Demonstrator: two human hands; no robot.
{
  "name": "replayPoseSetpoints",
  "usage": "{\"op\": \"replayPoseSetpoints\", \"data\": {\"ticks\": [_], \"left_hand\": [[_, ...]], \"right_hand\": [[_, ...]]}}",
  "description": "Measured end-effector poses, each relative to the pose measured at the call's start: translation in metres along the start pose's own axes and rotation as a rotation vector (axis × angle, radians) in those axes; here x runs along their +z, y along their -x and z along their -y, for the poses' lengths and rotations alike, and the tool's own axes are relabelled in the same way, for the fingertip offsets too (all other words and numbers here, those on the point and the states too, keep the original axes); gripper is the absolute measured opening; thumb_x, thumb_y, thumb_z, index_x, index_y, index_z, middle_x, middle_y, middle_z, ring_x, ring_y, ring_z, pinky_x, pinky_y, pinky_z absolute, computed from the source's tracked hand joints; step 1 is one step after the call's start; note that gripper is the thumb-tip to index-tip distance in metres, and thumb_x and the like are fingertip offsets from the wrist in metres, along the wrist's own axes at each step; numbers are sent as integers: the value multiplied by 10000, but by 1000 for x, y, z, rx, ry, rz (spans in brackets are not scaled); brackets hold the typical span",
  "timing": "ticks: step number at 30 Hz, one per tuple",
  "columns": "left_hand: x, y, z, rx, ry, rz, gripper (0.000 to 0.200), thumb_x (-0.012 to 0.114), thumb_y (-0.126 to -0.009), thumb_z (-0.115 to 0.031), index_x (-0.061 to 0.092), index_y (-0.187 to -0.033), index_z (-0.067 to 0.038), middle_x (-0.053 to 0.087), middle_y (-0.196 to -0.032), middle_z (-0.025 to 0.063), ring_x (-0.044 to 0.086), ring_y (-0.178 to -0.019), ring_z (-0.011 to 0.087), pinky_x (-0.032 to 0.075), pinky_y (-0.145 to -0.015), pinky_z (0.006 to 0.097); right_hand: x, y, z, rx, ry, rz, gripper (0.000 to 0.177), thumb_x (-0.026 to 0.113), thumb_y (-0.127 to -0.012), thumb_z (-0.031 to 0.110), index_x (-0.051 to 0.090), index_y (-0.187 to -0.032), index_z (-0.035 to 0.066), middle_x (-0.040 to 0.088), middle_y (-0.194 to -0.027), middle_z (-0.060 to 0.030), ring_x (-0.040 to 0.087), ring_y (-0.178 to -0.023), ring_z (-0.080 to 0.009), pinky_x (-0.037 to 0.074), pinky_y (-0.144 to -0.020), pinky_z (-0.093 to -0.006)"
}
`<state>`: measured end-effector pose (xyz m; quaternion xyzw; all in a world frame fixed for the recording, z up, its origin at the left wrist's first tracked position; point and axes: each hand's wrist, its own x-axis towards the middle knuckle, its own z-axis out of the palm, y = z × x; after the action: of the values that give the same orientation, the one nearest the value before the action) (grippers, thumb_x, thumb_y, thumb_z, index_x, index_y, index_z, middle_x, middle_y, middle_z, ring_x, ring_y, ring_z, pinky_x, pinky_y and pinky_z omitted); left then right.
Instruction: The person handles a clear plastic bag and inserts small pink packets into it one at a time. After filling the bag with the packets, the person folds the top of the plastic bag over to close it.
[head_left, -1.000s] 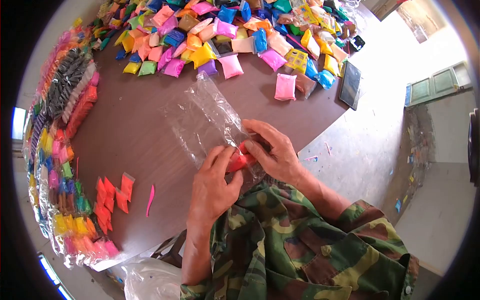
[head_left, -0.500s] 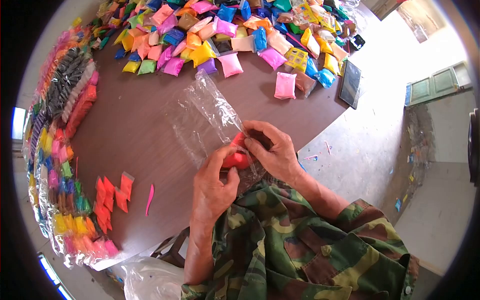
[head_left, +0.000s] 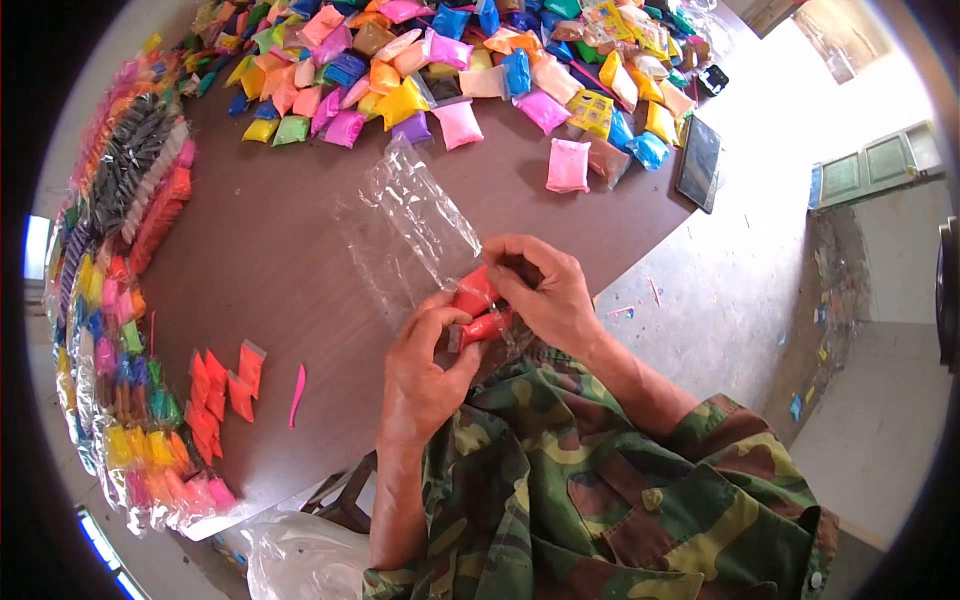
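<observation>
My left hand (head_left: 425,350) is closed, its thumb and fingers round a small red packet (head_left: 486,327) with a clear crimped end. Just above it lies a second red packet (head_left: 474,292), partly hidden by my fingers. My right hand (head_left: 548,297) pinches the near edge of a clear plastic bag (head_left: 420,215) beside the red packets. That bag stretches flat and crinkled over the table, away from my hands. How far each red packet sits inside the bag is hard to tell through the clear film.
Many coloured packets (head_left: 403,101) are heaped along the far side of the brown table (head_left: 270,220). At the left are bagged rows of packets (head_left: 125,370), loose orange-red packets (head_left: 207,400) and a pink plastic tool (head_left: 298,397). A dark tablet (head_left: 698,165) lies near the right edge.
The red packets have turned and come apart in my hands, so one now shows its crimped end at my left thumb. Both hands stay in nearly the same place.
</observation>
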<state>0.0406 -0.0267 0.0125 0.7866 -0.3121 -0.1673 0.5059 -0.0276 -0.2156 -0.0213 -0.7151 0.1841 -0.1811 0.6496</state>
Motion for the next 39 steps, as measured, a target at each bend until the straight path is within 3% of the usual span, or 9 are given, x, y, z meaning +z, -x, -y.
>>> {"op": "replayPoseSetpoints", "data": {"ticks": [4,7,10,16,22,25,31,34,39], "left_hand": [[-3,-1,-2,4,-37,-3,370,809,-837,32,671,-1175,-29,722,-1338,181,732,-1136,349,594,-930,400],[7,-2,8,-105,302,-15,426,824,-827,28,675,-1223,-23,726,-1305,174,736,-1127,345,593,-934,390],[6,-5,-4,-193,137,12,469,830,-833,-5,667,-1272,0,720,-1250,179,719,-1136,377,592,-948,421],[5,-10,-11,139,-305,-4,479,806,-828,-26,644,-1277,18,673,-1160,218,674,-1096,433,562,-940,480],[10,-15,-8,172,-335,92,316,808,-824,-68,679,-1110,-37,706,-1061,143,673,-1007,379,555,-864,501],[10,-16,-12,146,-303,126,313,820,-820,-59,663,-1087,-11,719,-1007,183,684,-1029,430,546,-886,509],[8,-16,-4,96,-189,147,286,797,-840,-69,673,-1096,-34,715,-1051,161,666,-1031,436,548,-874,538],[10,-16,-7,102,-216,146,346,788,-839,-64,697,-1173,-43,730,-1117,169,671,-1088,426,560,-930,524],[14,-11,-1,129,-271,119,449,784,-830,-59,706,-1272,-74,731,-1222,147,669,-1158,393,566,-986,498]], "right_hand": [[3,0,-1,-15,-74,-25,286,695,-1006,-20,706,-1292,-24,726,-1084,-16,656,-988,-62,559,-889,-243],[-2,1,4,3,-44,5,286,704,-1007,-7,707,-1293,-21,724,-1092,-13,655,-998,-59,557,-894,-242],[-3,1,-1,24,-95,4,267,697,-1021,20,709,-1284,-28,727,-1099,-25,660,-1003,-73,560,-900,-252],[-4,1,6,-226,171,13,272,651,-1025,17,710,-1283,-47,744,-1135,-88,682,-1028,-131,556,-923,-289],[-10,2,0,-221,116,44,352,687,-949,12,708,-1298,-26,743,-1220,-219,741,-1105,-328,573,-984,-389],[-13,2,2,-325,174,98,380,702,-940,25,707,-1317,-19,731,-1283,-236,732,-1162,-373,567,-1017,-422],[-9,0,11,-377,242,114,417,740,-949,74,683,-1351,-17,720,-1309,-249,723,-1179,-412,567,-1025,-432],[-14,-3,17,-396,381,185,406,673,-1006,70,664,-1401,-25,721,-1336,-224,730,-1195,-330,556,-1023,-402],[-33,-8,31,-221,240,99,300,689,-1023,143,702,-1278,-14,730,-1152,-201,738,-1045,-347,584,-894,-404]]}}
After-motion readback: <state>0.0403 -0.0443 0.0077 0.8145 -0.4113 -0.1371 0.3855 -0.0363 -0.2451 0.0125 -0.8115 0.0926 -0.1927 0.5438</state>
